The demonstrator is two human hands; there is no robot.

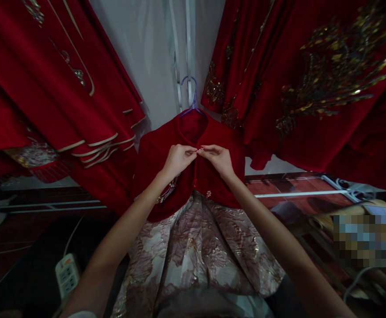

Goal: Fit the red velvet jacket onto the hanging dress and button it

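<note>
A red jacket (160, 150) hangs on a thin purple hanger (194, 95) in front of me. Below its hem lies a pleated brocade skirt (193, 243) in pale and mauve tones with a metallic sheen. My left hand (180, 160) pinches the jacket's front edge just under the collar. Facing it, my right hand (217, 158) pinches a small beaded button (200, 150) at the same spot, fingertips of both hands nearly touching. Another beaded flower button (208, 193) sits lower on the jacket front. The fingertips partly hide the fastening.
Red embroidered garments (90, 88) hang on the left, and more with gold sequins (332, 66) hang on the right. A white power strip (67, 276) lies at lower left on a dark surface. White rack bars (299, 193) run low above the red tiled floor.
</note>
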